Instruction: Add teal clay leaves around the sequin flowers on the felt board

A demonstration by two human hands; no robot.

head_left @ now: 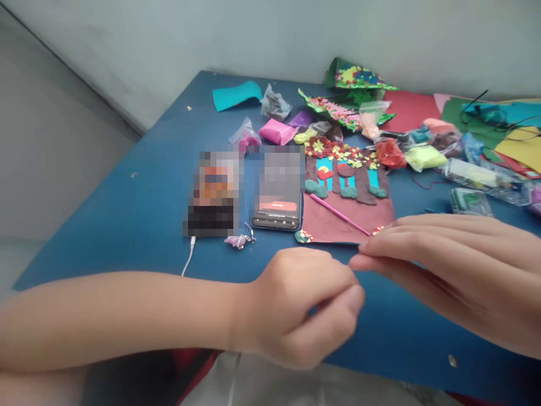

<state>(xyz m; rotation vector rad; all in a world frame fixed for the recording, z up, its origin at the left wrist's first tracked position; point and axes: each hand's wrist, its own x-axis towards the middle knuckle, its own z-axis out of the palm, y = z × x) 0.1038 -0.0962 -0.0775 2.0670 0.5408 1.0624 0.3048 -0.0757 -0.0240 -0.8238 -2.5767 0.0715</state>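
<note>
The left hand (310, 310) is curled and the right hand (450, 268) has extended fingers close together, any held item being indeterminable, while the clay picture (338, 202), bearing a pink stick (340, 215), lies flat on the blue table (160, 197) just beyond both, presumably for ready reach.

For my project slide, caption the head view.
Curled left hand beside the right hand, near a colorful picture with a pink stick lying on it, on a blue table.
</note>
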